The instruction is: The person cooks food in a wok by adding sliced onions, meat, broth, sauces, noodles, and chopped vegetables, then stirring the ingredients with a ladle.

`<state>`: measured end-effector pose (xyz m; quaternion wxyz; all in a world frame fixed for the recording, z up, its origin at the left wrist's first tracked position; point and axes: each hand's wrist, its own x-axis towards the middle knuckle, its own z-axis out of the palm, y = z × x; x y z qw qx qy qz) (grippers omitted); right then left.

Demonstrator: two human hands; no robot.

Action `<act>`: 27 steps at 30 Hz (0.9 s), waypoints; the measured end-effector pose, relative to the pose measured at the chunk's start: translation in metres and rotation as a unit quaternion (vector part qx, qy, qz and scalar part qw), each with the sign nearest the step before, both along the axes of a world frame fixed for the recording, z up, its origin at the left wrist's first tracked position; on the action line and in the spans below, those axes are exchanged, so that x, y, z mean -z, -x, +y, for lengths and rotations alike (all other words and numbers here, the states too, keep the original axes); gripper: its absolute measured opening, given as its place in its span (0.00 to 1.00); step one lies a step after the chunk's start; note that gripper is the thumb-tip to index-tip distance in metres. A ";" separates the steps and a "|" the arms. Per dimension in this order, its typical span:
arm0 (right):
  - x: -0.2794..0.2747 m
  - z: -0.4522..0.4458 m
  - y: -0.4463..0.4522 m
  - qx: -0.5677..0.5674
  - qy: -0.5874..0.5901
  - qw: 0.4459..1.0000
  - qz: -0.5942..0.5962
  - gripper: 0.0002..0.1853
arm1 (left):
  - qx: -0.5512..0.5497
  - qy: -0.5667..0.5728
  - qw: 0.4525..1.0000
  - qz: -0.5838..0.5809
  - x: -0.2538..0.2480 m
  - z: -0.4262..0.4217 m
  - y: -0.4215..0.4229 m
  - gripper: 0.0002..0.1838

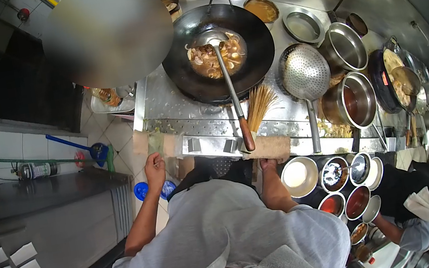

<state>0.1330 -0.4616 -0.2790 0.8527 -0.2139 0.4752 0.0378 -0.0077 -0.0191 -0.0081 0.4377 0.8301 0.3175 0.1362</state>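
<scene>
My left hand (155,167) is at the stove's front edge, just below a greenish cloth (156,143). Its fingers are curled in, and what they may hold is hidden. By a folded brown cloth (268,149) on the same edge is my right hand (268,164), its fingers mostly hidden. Ahead, a black wok (259,47) contains brown sauce with sliced pieces (209,62). A ladle (230,83) lies in it, its wooden handle reaching toward me, untouched by either hand. Beside that handle rests a bamboo wok brush (262,106).
To the right stand a perforated strainer (304,70), steel pots (346,46) and several seasoning containers (299,175). A co-worker (416,202) works at the far right. A steel counter (44,202) runs along the left. A blurred patch covers the upper left.
</scene>
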 end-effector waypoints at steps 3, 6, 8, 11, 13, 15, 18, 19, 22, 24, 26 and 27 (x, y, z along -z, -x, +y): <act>-0.002 0.001 0.007 -0.008 0.002 1.000 -0.011 0.16 | 0.021 0.015 1.000 0.006 -0.001 0.005 -0.005 0.16; -0.015 0.009 0.006 0.034 0.026 0.999 0.011 0.15 | 0.061 -0.001 0.998 -0.011 0.006 0.013 -0.022 0.15; -0.031 0.015 0.011 0.012 -0.006 1.000 -0.007 0.14 | 0.095 0.013 0.995 -0.003 -0.004 0.010 -0.043 0.15; -0.047 0.022 0.050 -0.161 0.047 0.985 0.042 0.11 | 0.171 0.043 0.984 -0.017 0.006 0.019 -0.073 0.14; -0.111 0.046 0.088 -0.184 0.148 0.967 0.092 0.15 | 0.239 0.111 0.964 -0.018 -0.009 0.012 -0.095 0.14; -0.115 0.056 0.141 -0.208 0.185 0.957 0.082 0.20 | 0.335 0.131 0.933 -0.005 -0.013 0.010 -0.107 0.14; -0.131 0.068 0.217 -0.212 0.253 0.939 0.093 0.23 | 0.413 0.102 0.905 0.000 0.004 0.010 -0.117 0.13; -0.140 0.072 0.241 -0.199 0.292 0.932 0.083 0.22 | 0.430 0.133 0.893 0.008 0.008 0.007 -0.118 0.13; -0.191 0.098 0.307 -0.124 0.409 0.897 0.113 0.19 | 0.564 0.100 0.819 0.045 0.022 -0.001 -0.120 0.12; -0.219 0.111 0.351 -0.023 0.422 0.894 0.148 0.18 | 0.622 0.097 0.773 0.079 0.022 -0.012 -0.117 0.11; -0.217 0.119 0.386 0.091 0.438 0.880 0.158 0.16 | 0.673 0.100 0.725 0.101 0.023 -0.027 -0.119 0.11; -0.227 0.122 0.401 0.113 0.438 0.876 0.165 0.16 | 0.691 0.101 0.705 0.121 0.024 -0.037 -0.118 0.11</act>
